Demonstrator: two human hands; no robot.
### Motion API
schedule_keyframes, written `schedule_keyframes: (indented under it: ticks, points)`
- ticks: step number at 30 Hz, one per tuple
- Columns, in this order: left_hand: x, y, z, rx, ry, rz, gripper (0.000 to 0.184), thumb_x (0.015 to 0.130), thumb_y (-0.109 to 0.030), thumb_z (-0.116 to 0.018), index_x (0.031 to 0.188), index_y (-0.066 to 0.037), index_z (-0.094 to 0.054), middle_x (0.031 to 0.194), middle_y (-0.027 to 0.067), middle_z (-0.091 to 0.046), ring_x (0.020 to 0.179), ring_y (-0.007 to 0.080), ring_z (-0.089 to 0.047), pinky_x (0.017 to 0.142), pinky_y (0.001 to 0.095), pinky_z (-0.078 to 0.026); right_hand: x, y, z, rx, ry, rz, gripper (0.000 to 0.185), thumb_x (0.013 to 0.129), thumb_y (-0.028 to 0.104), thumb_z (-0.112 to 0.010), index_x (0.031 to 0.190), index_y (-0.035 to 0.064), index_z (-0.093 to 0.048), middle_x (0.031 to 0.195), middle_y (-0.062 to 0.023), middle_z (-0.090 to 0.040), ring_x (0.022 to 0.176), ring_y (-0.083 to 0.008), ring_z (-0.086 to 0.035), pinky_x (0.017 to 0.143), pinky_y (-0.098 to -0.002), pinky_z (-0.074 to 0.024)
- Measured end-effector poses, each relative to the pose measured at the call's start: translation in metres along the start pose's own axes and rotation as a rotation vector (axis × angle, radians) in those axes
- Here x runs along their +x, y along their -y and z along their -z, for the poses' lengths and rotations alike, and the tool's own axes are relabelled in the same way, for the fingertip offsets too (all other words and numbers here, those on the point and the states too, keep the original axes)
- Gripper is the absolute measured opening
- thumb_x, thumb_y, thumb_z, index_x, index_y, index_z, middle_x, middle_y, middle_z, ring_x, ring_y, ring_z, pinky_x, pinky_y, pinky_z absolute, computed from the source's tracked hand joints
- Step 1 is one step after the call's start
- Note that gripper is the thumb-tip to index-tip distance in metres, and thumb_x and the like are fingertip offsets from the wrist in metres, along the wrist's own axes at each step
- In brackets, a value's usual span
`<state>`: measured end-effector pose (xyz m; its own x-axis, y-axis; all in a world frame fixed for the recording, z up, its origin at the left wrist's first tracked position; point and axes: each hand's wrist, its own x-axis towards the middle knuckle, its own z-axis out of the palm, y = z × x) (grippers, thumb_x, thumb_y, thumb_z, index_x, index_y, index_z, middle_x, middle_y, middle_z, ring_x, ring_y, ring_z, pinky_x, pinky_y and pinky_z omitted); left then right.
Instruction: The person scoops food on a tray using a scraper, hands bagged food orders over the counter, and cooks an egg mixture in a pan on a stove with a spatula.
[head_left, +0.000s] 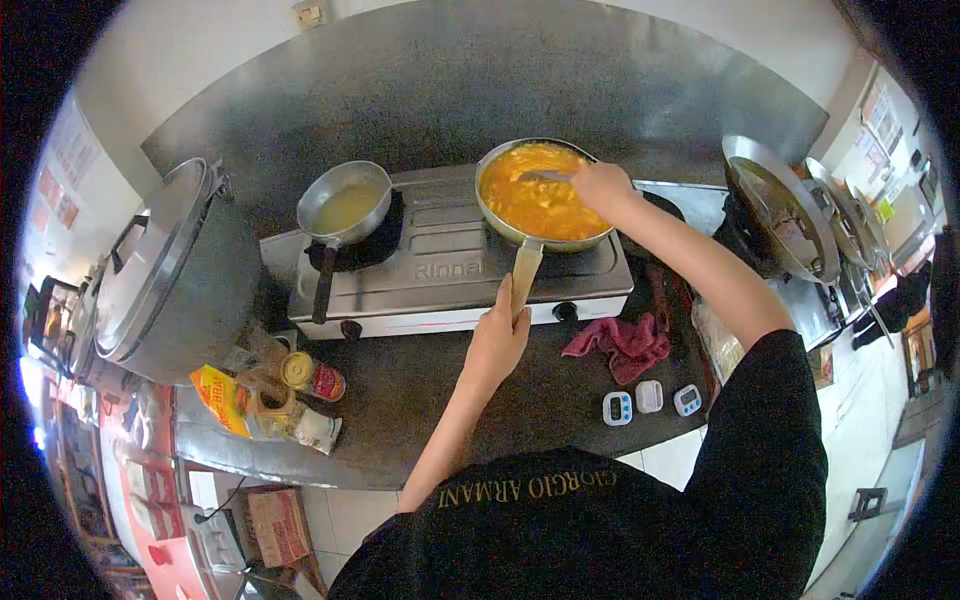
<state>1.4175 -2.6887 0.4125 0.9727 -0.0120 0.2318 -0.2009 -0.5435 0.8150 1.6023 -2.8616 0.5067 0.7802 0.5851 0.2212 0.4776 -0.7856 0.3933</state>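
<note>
My left hand is closed around the pale handle of a frying pan on the right side of the stove. Orange-yellow food in sauce, with lighter pieces in it, fills the pan. Over the pan's right rim, my right hand grips a grey spatula, whose flat end lies in the food. The fingers hide the spatula's grip. To the left, a small saucepan with yellowish liquid sits on the other burner, its dark handle pointing towards me.
The two-burner stove stands on a dark counter. At left are a large lidded pot, a yellow packet and a can. A red cloth and small timers lie at right, near a large wok.
</note>
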Motion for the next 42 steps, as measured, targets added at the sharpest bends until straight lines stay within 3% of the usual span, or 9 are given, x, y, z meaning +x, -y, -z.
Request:
schedule_keyframes:
  ticks: [6, 11, 15, 17, 20, 23, 29, 33, 42]
  points:
    - [0.0, 0.004, -0.002, 0.008, -0.042, -0.058, 0.052, 0.081, -0.015, -0.048, 0.125, 0.004, -0.027, 0.081, 0.0302, -0.056, 0.075, 0.0429, -0.056, 0.067, 0.0478, -0.044, -0.022, -0.024, 0.007, -0.067, 0.097, -0.048, 0.019, 0.074, 0.009, -0.046, 0.069, 0.0017, -0.064, 0.072, -0.0165, -0.061, 0.067, -0.0306, -0.062, 0.058, -0.039, -0.0504]
    - [0.0, 0.0, 0.0, 0.032, -0.002, -0.002, 0.053, 0.081, -0.016, -0.048, 0.125, 0.003, -0.026, 0.08, 0.0298, -0.056, 0.074, 0.0428, -0.056, 0.065, 0.0482, -0.044, -0.058, -0.044, 0.004, -0.122, 0.055, 0.022, 0.02, 0.077, 0.013, -0.046, 0.089, 0.0058, -0.061, 0.067, -0.0158, -0.059, 0.065, -0.0317, -0.06, 0.057, -0.0399, -0.0494]
    - [0.0, 0.003, -0.002, -0.009, -0.029, -0.033, 0.053, 0.081, -0.016, -0.048, 0.125, 0.003, -0.026, 0.078, 0.0298, -0.056, 0.073, 0.043, -0.056, 0.064, 0.0484, -0.044, -0.082, -0.033, 0.033, -0.084, 0.139, -0.021, 0.02, 0.077, 0.011, -0.045, 0.078, 0.0016, -0.063, 0.07, -0.0169, -0.061, 0.065, -0.0305, -0.062, 0.058, -0.0403, -0.0505]
    - [0.001, 0.005, -0.004, -0.009, -0.049, -0.074, 0.054, 0.081, -0.015, -0.049, 0.125, 0.004, -0.026, 0.076, 0.0303, -0.056, 0.071, 0.0432, -0.056, 0.064, 0.0483, -0.044, -0.09, -0.03, 0.04, -0.046, 0.171, 0.031, 0.021, 0.078, 0.017, -0.049, 0.097, 0.01, -0.054, 0.059, -0.0133, -0.056, 0.057, -0.0303, -0.059, 0.052, -0.0396, -0.0485]
    - [0.001, 0.006, -0.004, -0.009, -0.045, -0.074, 0.054, 0.08, -0.015, -0.05, 0.125, 0.005, -0.026, 0.074, 0.0303, -0.055, 0.07, 0.0434, -0.055, 0.062, 0.0484, -0.044, -0.096, -0.014, 0.057, -0.041, 0.187, 0.068, 0.022, 0.079, 0.018, -0.05, 0.099, 0.0093, -0.053, 0.056, -0.0125, -0.055, 0.054, -0.0293, -0.058, 0.048, -0.0392, -0.0477]
    - [0.001, 0.007, -0.004, -0.004, -0.036, -0.057, 0.054, 0.08, -0.015, -0.05, 0.125, 0.005, -0.026, 0.072, 0.03, -0.055, 0.069, 0.0436, -0.055, 0.062, 0.0486, -0.044, -0.094, 0.007, 0.07, -0.021, 0.125, 0.127, 0.02, 0.08, 0.012, -0.043, 0.091, 0.0052, -0.059, 0.061, -0.0138, -0.058, 0.058, -0.029, -0.061, 0.052, -0.0384, -0.0504]
    - [0.0, 0.006, -0.003, -0.034, -0.054, -0.089, 0.053, 0.08, -0.015, -0.049, 0.124, 0.005, -0.027, 0.071, 0.0301, -0.055, 0.069, 0.0432, -0.056, 0.061, 0.0492, -0.043, -0.061, 0.033, 0.059, -0.033, 0.099, 0.113, 0.018, 0.075, 0.011, -0.048, 0.074, 0.0045, -0.064, 0.062, -0.0127, -0.06, 0.059, -0.0271, -0.061, 0.052, -0.0394, -0.0499]
    - [0.0, 0.002, -0.001, -0.031, -0.04, -0.04, 0.052, 0.08, -0.015, -0.049, 0.124, 0.004, -0.027, 0.072, 0.0297, -0.055, 0.069, 0.0433, -0.055, 0.061, 0.0493, -0.043, -0.03, 0.035, 0.029, -0.039, 0.039, 0.16, 0.022, 0.081, 0.012, -0.043, 0.076, 0.0055, -0.063, 0.058, -0.0133, -0.058, 0.051, -0.0272, -0.059, 0.046, -0.0378, -0.0479]
    - [0.0, 0.003, -0.002, 0.007, -0.043, -0.05, 0.053, 0.08, -0.015, -0.05, 0.124, 0.004, -0.027, 0.071, 0.0285, -0.056, 0.067, 0.0421, -0.056, 0.059, 0.0481, -0.044, 0.003, 0.008, -0.001, -0.027, -0.035, -0.014, 0.018, 0.076, 0.011, -0.046, 0.073, 0.0042, -0.062, 0.068, -0.0135, -0.061, 0.064, -0.0274, -0.062, 0.055, -0.0378, -0.0501]
